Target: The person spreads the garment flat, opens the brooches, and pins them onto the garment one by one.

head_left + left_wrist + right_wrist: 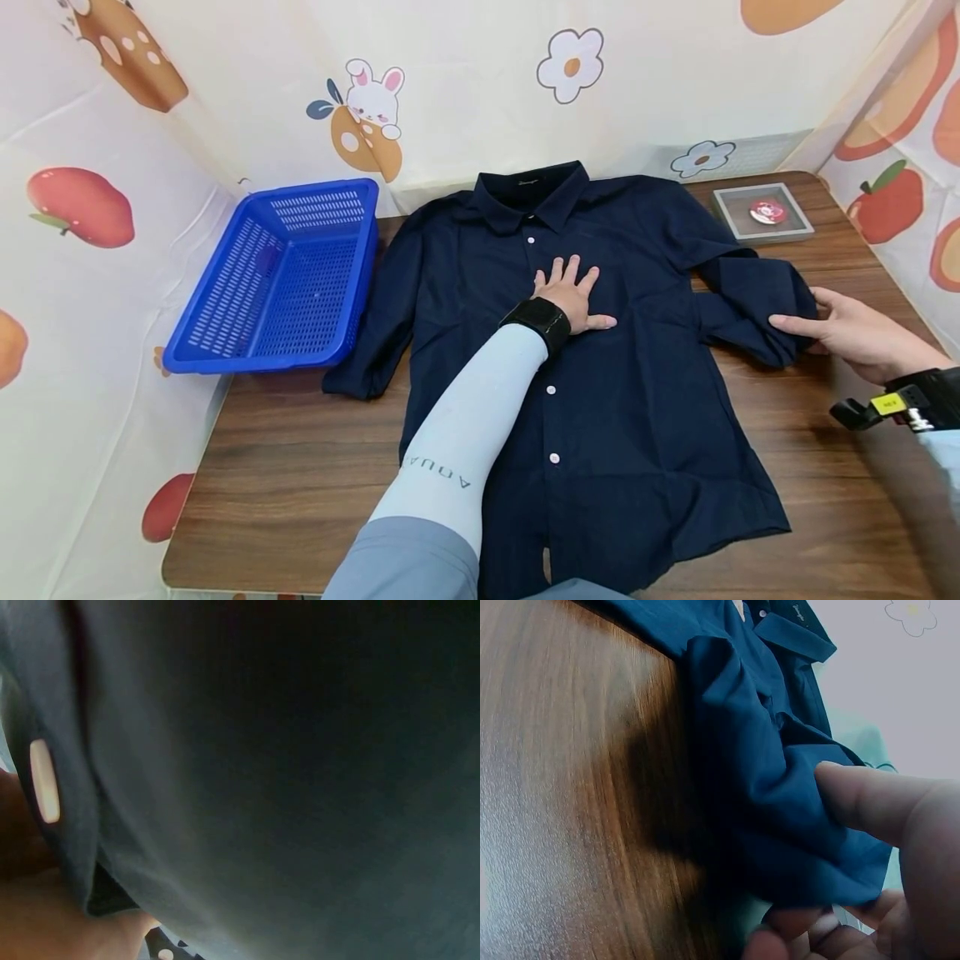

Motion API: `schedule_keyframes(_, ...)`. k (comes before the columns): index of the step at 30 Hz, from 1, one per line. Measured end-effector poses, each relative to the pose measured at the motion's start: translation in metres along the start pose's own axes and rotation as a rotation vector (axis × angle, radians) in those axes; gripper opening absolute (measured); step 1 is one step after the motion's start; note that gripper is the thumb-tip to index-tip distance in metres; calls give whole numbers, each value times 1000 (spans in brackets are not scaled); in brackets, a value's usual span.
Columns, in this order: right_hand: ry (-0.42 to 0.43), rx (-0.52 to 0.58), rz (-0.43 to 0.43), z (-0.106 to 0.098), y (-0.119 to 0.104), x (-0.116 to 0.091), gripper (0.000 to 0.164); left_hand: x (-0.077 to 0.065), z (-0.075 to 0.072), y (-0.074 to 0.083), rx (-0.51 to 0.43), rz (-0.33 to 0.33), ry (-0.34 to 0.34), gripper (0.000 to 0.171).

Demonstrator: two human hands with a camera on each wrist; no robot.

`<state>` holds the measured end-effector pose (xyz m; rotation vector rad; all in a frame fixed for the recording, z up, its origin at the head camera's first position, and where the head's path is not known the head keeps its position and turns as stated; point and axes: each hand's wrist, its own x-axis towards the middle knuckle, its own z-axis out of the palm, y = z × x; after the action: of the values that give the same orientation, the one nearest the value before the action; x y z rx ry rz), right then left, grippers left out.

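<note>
The shirt (pixel 637 417) was matt, smooth cloth with plastic-looking buttons (pixel 554 458). The table (pixel 285 483) showed wood grain under a slight sheen, the basket (pixel 258 365) was smooth plastic, and the wall cover (pixel 465 83) looked creased.

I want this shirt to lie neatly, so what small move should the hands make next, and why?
Probably the right hand should draw the sleeve gently outward to straighten it: the sleeve is bunched and doubled over, and that hand already pinches it. Meanwhile the left hand rests spread on the front of the navy button-up shirt, seemingly well placed to steady it.
</note>
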<state>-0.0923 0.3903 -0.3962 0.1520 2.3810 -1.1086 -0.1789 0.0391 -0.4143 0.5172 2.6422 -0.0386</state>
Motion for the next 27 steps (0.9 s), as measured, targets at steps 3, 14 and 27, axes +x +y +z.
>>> schedule_keyframes(3, 7, 8, 8, 0, -1, -2, 89, -5, -3, 1, 2, 1, 0, 93)
schedule_keyframes(14, 66, -22, -10, -8, 1, -6, 84, -19, -10, 4, 12, 19, 30, 90)
schedule_keyframes(27, 466, -205, -94, -19, -18, -24, 42, 0, -1, 0, -1, -2, -7, 95)
